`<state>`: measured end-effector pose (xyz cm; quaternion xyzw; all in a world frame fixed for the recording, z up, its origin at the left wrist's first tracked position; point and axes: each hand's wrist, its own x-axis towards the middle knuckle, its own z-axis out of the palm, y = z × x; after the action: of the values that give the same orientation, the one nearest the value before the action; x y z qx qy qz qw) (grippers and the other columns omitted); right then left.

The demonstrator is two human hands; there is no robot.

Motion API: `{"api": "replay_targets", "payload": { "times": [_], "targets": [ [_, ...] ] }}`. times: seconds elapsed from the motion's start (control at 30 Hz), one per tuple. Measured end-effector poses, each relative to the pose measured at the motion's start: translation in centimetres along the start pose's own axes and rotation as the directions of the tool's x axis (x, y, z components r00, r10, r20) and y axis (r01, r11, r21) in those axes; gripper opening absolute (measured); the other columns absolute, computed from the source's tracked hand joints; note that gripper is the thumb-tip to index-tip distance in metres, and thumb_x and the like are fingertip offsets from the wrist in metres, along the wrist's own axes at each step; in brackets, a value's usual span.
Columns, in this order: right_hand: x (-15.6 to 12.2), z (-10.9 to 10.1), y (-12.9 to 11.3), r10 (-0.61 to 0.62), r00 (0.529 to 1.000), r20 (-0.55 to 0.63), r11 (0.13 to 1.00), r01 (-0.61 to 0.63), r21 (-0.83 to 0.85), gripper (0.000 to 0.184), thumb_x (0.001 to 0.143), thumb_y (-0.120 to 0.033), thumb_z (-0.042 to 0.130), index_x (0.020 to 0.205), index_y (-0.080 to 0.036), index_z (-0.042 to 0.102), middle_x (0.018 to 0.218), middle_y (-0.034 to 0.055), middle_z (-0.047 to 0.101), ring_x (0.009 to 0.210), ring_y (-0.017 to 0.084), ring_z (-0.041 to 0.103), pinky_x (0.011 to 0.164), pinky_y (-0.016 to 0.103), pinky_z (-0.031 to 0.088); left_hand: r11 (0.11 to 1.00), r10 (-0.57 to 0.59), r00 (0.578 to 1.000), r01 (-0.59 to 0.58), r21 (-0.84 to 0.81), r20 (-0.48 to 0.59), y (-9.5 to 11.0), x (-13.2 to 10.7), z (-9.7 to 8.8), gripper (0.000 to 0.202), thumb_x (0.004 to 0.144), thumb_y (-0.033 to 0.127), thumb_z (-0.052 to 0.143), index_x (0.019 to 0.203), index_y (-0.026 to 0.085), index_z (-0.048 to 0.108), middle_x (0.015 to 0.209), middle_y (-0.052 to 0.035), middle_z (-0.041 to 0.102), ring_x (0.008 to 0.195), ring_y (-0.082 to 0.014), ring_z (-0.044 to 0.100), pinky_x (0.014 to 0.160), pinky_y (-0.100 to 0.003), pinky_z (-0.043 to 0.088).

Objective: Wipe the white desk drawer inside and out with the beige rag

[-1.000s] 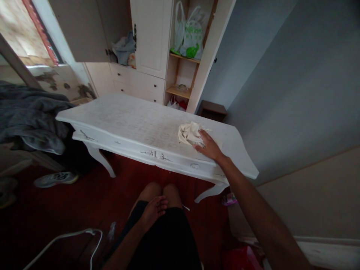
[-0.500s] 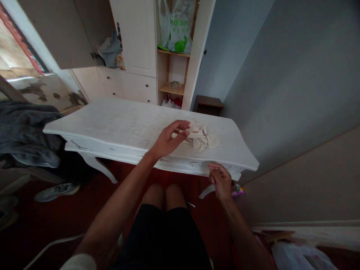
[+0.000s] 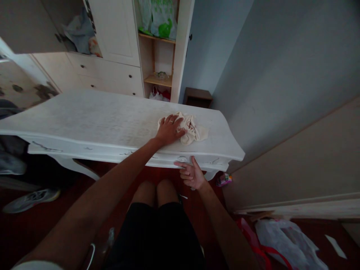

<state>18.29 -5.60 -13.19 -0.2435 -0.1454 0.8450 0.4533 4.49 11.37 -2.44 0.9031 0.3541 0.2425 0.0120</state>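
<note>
A crumpled cream cloth (image 3: 194, 131) with dark red print lies on top of the white table (image 3: 107, 112). My left hand (image 3: 170, 129) rests on its left part, fingers spread and pressing flat. A ring shows on one of these fingers. At the table's front, my right hand (image 3: 192, 174) is beside the round white knob (image 3: 182, 159) of a drawer. Its thumb and index finger stand apart around the knob without closing on it, while the other fingers are curled. The drawer looks closed.
A white cabinet (image 3: 118, 33) with an open door and shelves stands behind the table. Plastic bags (image 3: 163, 20) sit on a shelf. On the floor are a shoe (image 3: 30, 200) at left and a white bag (image 3: 284, 240) at right. A grey wall (image 3: 281, 93) borders the right side.
My left hand has come down from above onto the cloth and spread its fingers. The right hand has moved left to the drawer knob, stretching out thumb and index finger. The view has turned right.
</note>
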Motion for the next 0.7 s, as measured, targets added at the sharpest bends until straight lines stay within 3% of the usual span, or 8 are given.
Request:
{"api": "replay_targets", "payload": {
  "times": [0.1,0.23,0.5,0.7],
  "targets": [
    [1.4,-0.4,0.1,-0.063,0.998,0.018,0.996,0.062,0.063,0.05,0.092,-0.057,0.054,0.114,-0.012,0.06,0.052,-0.0097,0.033,0.04,0.004,0.017,0.035,0.014,0.006,1.0,-0.007,1.0,0.007,-0.028,-0.006,-0.2,0.2,-0.2,0.063,0.092,0.058,0.041,0.145,0.023,0.043,0.153,-0.0087,0.038,0.143,-0.0273,0.029,0.118,-0.047,0.019],
    [2.7,-0.4,0.4,-0.14,0.99,-0.016,0.976,0.14,0.169,0.029,0.089,-0.038,0.06,0.095,-0.009,0.063,0.048,-0.0115,0.028,0.038,0.003,0.017,0.034,0.014,0.007,0.998,-0.005,1.0,0.004,-0.064,-0.016,-0.3,0.2,-0.1,0.063,0.091,0.058,0.044,0.143,0.022,0.045,0.152,-0.0082,0.04,0.142,-0.0261,0.031,0.118,-0.046,0.021],
    [1.8,0.7,1.1,-0.136,0.988,-0.069,0.964,0.148,0.222,0.025,0.083,-0.034,0.064,0.085,-0.009,0.066,0.042,-0.0126,0.024,0.035,0.002,0.015,0.032,0.014,0.007,0.994,-0.001,0.998,-0.006,-0.112,-0.059,-0.5,0.3,0.1,0.059,0.091,0.055,0.047,0.139,0.021,0.05,0.148,-0.0097,0.045,0.139,-0.0237,0.036,0.117,-0.045,0.024],
    [-0.9,2.5,4.7,-0.161,0.978,-0.134,0.962,0.186,0.198,0.028,0.076,-0.034,0.072,0.085,-0.007,0.07,0.04,-0.0128,0.024,0.035,0.002,0.012,0.031,0.014,0.008,0.993,-0.015,0.999,0.009,-0.117,-0.049,-0.6,0.4,0.1,0.058,0.09,0.055,0.048,0.139,0.023,0.05,0.147,-0.0087,0.047,0.139,-0.0238,0.036,0.116,-0.045,0.025]
  ]
}}
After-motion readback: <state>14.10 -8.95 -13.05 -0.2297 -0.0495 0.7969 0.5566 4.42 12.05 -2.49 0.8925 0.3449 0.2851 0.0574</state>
